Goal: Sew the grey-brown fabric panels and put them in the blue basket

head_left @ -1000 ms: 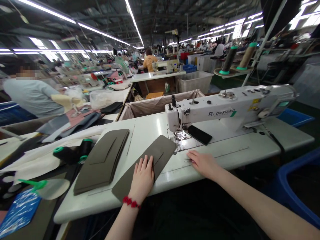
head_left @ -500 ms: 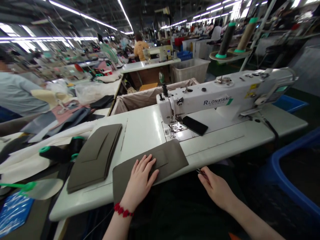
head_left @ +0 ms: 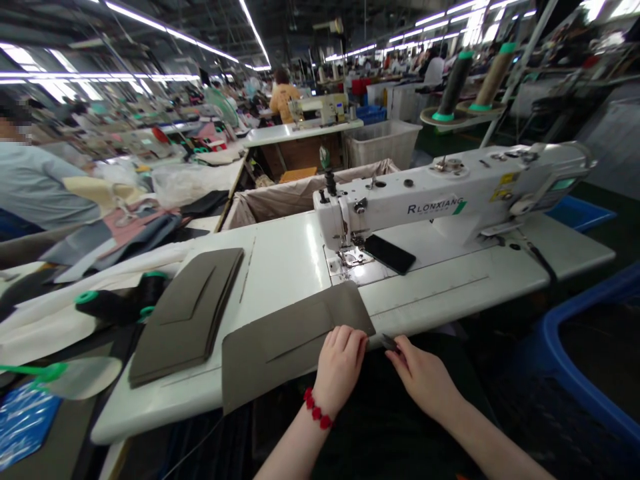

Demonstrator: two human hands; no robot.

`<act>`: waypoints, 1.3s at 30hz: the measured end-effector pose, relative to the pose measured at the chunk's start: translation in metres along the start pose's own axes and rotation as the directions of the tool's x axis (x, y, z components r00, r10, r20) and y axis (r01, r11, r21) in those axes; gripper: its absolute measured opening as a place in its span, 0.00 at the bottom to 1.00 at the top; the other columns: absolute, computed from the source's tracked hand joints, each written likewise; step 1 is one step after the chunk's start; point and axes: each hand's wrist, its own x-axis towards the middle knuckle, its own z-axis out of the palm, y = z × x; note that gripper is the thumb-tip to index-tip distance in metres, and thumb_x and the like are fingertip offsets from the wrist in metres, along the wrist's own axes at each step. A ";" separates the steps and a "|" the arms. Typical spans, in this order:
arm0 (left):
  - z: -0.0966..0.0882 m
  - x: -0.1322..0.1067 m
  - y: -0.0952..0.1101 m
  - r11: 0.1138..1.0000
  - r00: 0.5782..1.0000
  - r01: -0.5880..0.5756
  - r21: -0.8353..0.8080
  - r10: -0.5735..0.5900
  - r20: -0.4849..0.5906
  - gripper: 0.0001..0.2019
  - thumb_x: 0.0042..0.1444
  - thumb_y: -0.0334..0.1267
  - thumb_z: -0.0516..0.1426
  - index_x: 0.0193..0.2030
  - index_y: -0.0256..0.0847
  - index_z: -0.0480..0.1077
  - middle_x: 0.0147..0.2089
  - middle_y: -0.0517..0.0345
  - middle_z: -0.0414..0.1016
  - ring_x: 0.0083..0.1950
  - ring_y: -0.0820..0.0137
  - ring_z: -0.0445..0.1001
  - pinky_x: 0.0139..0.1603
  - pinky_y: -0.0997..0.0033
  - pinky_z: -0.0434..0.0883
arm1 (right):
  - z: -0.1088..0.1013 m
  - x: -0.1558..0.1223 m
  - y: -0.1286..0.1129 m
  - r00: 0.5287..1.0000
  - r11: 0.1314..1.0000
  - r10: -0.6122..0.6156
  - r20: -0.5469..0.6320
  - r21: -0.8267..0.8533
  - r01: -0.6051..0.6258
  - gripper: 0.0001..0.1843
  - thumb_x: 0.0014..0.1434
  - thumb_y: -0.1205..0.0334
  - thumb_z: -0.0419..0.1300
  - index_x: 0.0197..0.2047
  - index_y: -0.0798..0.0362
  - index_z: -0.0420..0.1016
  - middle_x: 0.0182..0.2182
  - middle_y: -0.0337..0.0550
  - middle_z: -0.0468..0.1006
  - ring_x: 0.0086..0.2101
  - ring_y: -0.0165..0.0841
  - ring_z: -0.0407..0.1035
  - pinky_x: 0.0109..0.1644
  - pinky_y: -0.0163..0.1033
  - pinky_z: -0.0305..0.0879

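A sewing factory, probably for bags, is shown: industrial sewing machines (head_left: 450, 197) set in rows on white tables (head_left: 295, 257), thread cones (head_left: 453, 77), cut panels (head_left: 290, 333), and seated workers (head_left: 281, 100) under strip lights (head_left: 170, 30).

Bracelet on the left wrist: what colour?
The bracelet is red, seen best in the head view.

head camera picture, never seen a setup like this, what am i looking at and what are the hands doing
The camera sits on a person's head, looking down at their two bare hands. In front is a white table carrying a white industrial sewing machine. The left hand, wearing a red bead bracelet, lies on the corner of a flat grey-brown fabric panel. The right hand pinches a small dark tool. A stack of similar grey-brown panels lies further left.
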 end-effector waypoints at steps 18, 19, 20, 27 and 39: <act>0.002 0.008 0.009 0.999 0.999 0.047 -0.023 -0.047 -0.003 0.06 0.65 0.31 0.50 0.38 0.41 0.66 0.37 0.54 0.66 0.39 0.64 0.68 0.41 0.62 0.70 | 0.001 0.003 -0.001 0.998 0.999 0.001 -0.056 -0.041 -0.003 0.07 0.69 0.57 0.47 0.40 0.48 0.62 0.27 0.36 0.76 0.27 0.34 0.73 0.26 0.36 0.54; 0.002 0.008 0.009 0.998 0.998 0.059 -0.038 -0.059 -0.003 0.05 0.64 0.31 0.50 0.38 0.41 0.65 0.37 0.54 0.66 0.40 0.64 0.68 0.42 0.62 0.70 | 0.000 0.004 -0.003 0.999 1.000 -0.005 -0.051 -0.030 0.003 0.07 0.69 0.57 0.47 0.40 0.48 0.62 0.28 0.36 0.76 0.27 0.34 0.73 0.26 0.36 0.54; 0.000 0.007 0.009 0.996 0.997 0.072 -0.055 -0.072 -0.001 0.05 0.64 0.31 0.50 0.38 0.41 0.65 0.37 0.54 0.66 0.40 0.65 0.68 0.42 0.63 0.70 | 0.000 0.004 -0.004 0.999 1.000 -0.012 -0.045 -0.022 0.011 0.07 0.69 0.57 0.47 0.40 0.48 0.62 0.28 0.36 0.76 0.28 0.34 0.73 0.27 0.36 0.54; -0.005 0.004 0.011 0.976 0.991 0.135 -0.169 -0.131 0.032 0.04 0.65 0.33 0.51 0.39 0.42 0.65 0.40 0.55 0.67 0.41 0.66 0.70 0.44 0.64 0.71 | 0.005 0.012 -0.015 0.999 0.995 -0.039 -0.018 -0.089 0.037 0.09 0.70 0.57 0.45 0.40 0.49 0.63 0.30 0.38 0.78 0.28 0.34 0.74 0.26 0.36 0.53; -0.084 -0.003 -0.073 0.968 0.970 0.228 -0.108 -0.216 0.114 0.14 0.67 0.45 0.47 0.45 0.44 0.71 0.54 0.53 0.69 0.57 0.64 0.67 0.59 0.63 0.64 | -0.010 0.003 0.011 0.991 0.999 0.019 -0.134 -0.029 -0.023 0.14 0.67 0.48 0.48 0.47 0.47 0.65 0.30 0.37 0.78 0.31 0.35 0.76 0.29 0.36 0.64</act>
